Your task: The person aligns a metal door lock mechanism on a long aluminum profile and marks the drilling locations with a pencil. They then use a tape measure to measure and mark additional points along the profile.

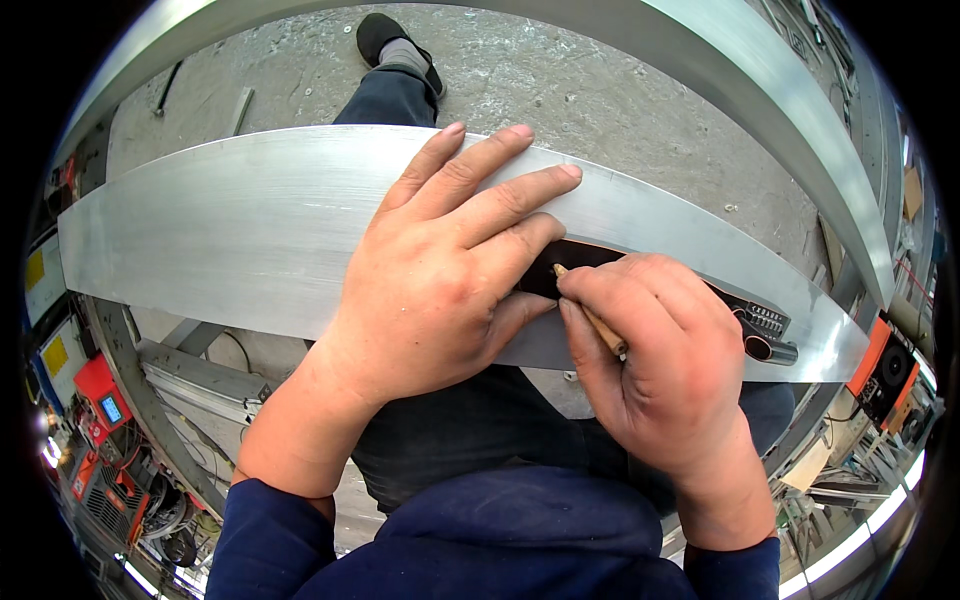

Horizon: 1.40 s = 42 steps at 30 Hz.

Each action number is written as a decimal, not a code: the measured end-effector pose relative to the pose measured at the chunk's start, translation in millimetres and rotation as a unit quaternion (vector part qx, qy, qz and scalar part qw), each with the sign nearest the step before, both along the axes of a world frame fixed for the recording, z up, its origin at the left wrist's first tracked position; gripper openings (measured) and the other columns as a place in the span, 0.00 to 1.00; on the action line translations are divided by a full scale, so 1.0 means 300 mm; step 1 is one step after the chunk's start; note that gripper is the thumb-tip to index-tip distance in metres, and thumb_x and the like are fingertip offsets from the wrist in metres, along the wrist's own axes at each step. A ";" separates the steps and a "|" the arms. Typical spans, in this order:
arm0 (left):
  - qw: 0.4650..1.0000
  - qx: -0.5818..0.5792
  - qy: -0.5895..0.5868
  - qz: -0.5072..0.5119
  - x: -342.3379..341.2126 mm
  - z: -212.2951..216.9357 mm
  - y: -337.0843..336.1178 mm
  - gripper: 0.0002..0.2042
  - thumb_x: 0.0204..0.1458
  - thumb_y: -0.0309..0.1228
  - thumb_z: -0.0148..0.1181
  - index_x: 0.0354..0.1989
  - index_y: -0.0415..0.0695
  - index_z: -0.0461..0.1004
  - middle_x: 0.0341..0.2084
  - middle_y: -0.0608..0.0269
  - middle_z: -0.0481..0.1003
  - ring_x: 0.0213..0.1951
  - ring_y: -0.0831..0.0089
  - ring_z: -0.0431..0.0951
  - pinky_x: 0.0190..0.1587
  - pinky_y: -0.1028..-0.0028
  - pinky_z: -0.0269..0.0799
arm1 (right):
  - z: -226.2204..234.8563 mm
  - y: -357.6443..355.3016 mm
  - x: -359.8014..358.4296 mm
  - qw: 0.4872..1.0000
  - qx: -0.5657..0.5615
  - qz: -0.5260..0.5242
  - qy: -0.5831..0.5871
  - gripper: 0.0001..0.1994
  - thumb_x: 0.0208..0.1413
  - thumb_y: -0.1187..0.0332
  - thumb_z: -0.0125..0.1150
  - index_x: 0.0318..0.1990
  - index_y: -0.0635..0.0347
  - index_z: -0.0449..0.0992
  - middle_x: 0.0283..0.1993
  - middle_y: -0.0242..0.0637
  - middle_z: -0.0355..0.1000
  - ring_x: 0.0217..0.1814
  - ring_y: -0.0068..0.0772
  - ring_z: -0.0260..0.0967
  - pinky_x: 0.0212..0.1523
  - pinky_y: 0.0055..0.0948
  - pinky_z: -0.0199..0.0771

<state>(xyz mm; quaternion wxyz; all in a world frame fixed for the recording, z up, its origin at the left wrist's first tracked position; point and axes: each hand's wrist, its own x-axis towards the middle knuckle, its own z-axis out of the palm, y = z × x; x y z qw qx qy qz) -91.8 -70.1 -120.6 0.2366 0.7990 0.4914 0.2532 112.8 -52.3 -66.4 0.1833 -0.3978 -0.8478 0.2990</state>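
Note:
A wide brushed aluminium profile (pixel 220 215) lies across in front of me, above my legs. On it rests a long dark plate-like part (pixel 590 251) with metal fittings (pixel 767 320) at its right end, one of them a round tube-like piece. My left hand (pixel 440 270) lies over the profile and the plate's left end, fingers spread toward the far edge, its thumb beside the plate. Between thumb and fingers, my right hand (pixel 665 350) pinches a short wooden pencil (pixel 606 333). The pencil's tip is at the dark plate, close to my left thumb; whether it touches cannot be seen.
Another curved-looking metal bar (pixel 740 75) spans the far side. A metal frame (pixel 195 375) stands at left, near a red device (pixel 98 395) with a small screen. An orange and black machine (pixel 885 375) stands at right. My foot (pixel 395 45) is on the concrete floor.

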 end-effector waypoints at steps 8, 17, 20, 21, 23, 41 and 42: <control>1.000 0.003 0.002 0.004 0.002 -0.004 -0.001 0.19 0.36 0.28 0.72 0.42 0.45 0.82 0.63 0.61 0.79 0.72 0.52 0.69 0.75 0.46 0.58 | -0.003 -0.003 -0.006 1.000 0.009 0.002 0.010 0.11 0.51 0.82 0.71 0.43 0.65 0.80 0.35 0.43 0.79 0.36 0.46 0.79 0.40 0.38 0.80; 1.000 0.006 0.005 0.005 0.004 -0.004 -0.002 0.18 0.37 0.28 0.72 0.42 0.45 0.82 0.63 0.61 0.79 0.72 0.52 0.69 0.75 0.46 0.58 | -0.002 -0.003 -0.001 1.000 -0.005 0.008 0.006 0.12 0.51 0.82 0.71 0.43 0.65 0.80 0.35 0.43 0.79 0.35 0.46 0.79 0.40 0.38 0.80; 1.000 -0.001 0.001 0.005 0.005 0.002 0.000 0.18 0.38 0.27 0.72 0.42 0.45 0.82 0.63 0.62 0.79 0.72 0.52 0.69 0.75 0.46 0.58 | -0.002 0.001 0.000 1.000 0.000 0.002 0.007 0.11 0.51 0.82 0.71 0.43 0.65 0.81 0.35 0.43 0.79 0.35 0.46 0.79 0.40 0.38 0.80; 1.000 0.000 0.002 0.004 0.005 0.002 0.000 0.18 0.38 0.28 0.73 0.42 0.45 0.82 0.63 0.61 0.79 0.72 0.52 0.69 0.75 0.46 0.58 | -0.007 -0.002 0.000 1.000 0.003 0.003 0.011 0.11 0.51 0.80 0.70 0.42 0.64 0.79 0.35 0.42 0.78 0.35 0.45 0.77 0.40 0.38 0.80; 1.000 0.004 0.002 0.002 0.005 0.000 0.001 0.20 0.37 0.28 0.74 0.43 0.45 0.81 0.63 0.61 0.78 0.72 0.52 0.69 0.75 0.46 0.58 | -0.014 -0.009 0.003 1.000 0.000 -0.002 0.019 0.10 0.50 0.79 0.69 0.41 0.64 0.78 0.34 0.41 0.76 0.35 0.45 0.76 0.39 0.38 0.79; 0.999 -0.021 0.023 -0.014 0.006 0.022 0.014 0.27 0.30 0.33 0.81 0.44 0.45 0.80 0.64 0.59 0.78 0.71 0.47 0.69 0.74 0.45 0.57 | 0.099 -0.038 0.180 0.971 -0.064 -0.172 0.153 0.08 0.57 0.73 0.68 0.42 0.66 0.82 0.34 0.44 0.80 0.38 0.42 0.79 0.52 0.46 0.81; 0.999 -0.021 0.024 -0.014 0.006 0.022 0.014 0.27 0.31 0.33 0.81 0.44 0.45 0.80 0.64 0.59 0.78 0.71 0.47 0.69 0.74 0.45 0.57 | 0.095 -0.036 0.178 0.973 -0.067 -0.163 0.149 0.08 0.57 0.73 0.68 0.42 0.66 0.82 0.34 0.44 0.80 0.39 0.42 0.80 0.53 0.46 0.81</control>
